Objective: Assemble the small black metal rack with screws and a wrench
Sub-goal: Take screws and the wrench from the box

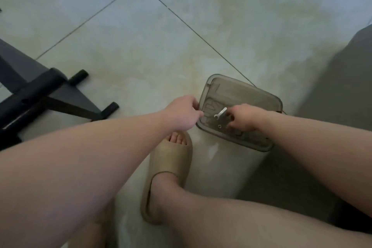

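Left hand (185, 112): at the left rim of the lid, fingers curled and the index tip touching the rim. I cannot tell whether it grips the rim or only steadies it.
Right hand (242, 119): knuckles up over the lid, fingers curled down just beside the wrench. The tips are hidden, so I cannot tell whether they pinch anything.
Floor (141, 36): smooth tile. I expect a dropped screw would bounce and roll out of my view.
Black rack (46, 90): lying on the floor to the left, well apart from both hands. No fitting can start while it stays there.
Bin (221, 167): white, standing next to the slippered foot (169, 167). A knee bump or a hard press on one edge could rock it.
Lid (251, 96): translucent brown, carrying the hardware. If it gives under the hands, I judge the parts will slide.
Wrench (220, 113): small and pale, lying on the lid between the hands. A careless sweep could flick it off.
Ring-shaped part (219, 126): a nut or washer near the lid's front edge. It is the easiest piece to lose.
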Demonstrator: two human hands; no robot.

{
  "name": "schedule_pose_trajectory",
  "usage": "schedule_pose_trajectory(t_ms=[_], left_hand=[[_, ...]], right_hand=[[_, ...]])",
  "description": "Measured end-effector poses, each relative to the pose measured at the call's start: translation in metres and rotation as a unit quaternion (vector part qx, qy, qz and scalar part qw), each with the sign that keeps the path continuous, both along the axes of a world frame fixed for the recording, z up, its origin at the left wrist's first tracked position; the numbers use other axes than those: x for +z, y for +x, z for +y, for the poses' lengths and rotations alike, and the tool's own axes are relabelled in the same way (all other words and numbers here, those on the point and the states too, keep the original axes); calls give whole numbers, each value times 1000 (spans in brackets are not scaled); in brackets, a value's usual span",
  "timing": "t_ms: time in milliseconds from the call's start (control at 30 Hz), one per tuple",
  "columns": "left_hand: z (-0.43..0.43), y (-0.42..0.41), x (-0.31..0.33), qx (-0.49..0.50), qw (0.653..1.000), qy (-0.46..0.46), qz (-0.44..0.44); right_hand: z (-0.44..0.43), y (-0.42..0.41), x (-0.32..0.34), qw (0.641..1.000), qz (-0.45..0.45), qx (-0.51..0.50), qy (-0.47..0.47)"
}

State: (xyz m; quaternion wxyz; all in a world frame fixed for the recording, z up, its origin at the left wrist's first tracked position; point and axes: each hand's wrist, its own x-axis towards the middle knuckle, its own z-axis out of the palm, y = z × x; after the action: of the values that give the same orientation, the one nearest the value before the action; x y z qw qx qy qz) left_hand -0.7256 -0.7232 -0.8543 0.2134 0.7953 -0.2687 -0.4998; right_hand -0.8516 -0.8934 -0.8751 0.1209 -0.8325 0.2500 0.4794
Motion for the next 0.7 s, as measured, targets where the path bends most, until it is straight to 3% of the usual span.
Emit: schedule_pose_trajectory(t_ms=[267, 700], left_hand=[[13, 2, -14, 69, 996, -34, 52], [24, 5, -11, 92, 994, -30, 54]], right_hand=[[-2, -26, -41, 988, -72, 131, -26], [-4, -21, -44, 973, -21, 220, -62]])
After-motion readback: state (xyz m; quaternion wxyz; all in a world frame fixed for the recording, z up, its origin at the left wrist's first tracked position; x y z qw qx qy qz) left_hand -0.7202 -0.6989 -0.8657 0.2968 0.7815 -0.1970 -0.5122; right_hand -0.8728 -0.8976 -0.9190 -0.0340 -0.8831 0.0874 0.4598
